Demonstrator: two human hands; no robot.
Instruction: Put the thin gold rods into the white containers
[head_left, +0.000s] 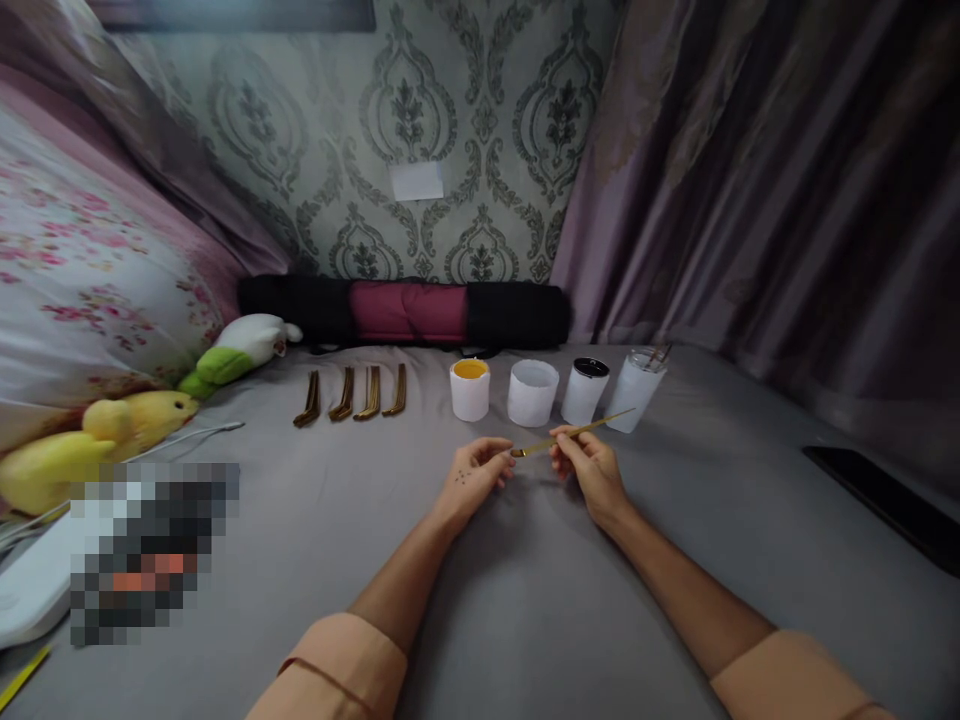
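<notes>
Thin brush (pixel 574 433): held low over the grey sheet (pixel 525 600), just in front of the yellow-filled cup (pixel 470 390) and a little right of it. It lies nearly level, with the far end tilted up to the right.

Right hand (pixel 592 470): thumb and fingers pinched tight on the brush shaft near its middle.

Left hand (pixel 474 475): fingertips drawn together on the dark tip end, nothing else in it. Small dark marks on the back of the hand.

Right of the yellow-filled cup, in one row: empty white cup (pixel 533 393), black-lidded cup (pixel 585 392), clear cup (pixel 636 392) with sticks standing in it.

Left of the yellow-filled cup: four gold bent pieces (pixel 352 394), side by side.

Behind it: black and maroon roll (pixel 405 312) against the wall.

Far left of it: green-white plush (pixel 236 352) and yellow plush duck (pixel 97 440).

Far right: dark flat device (pixel 885 500).
</notes>
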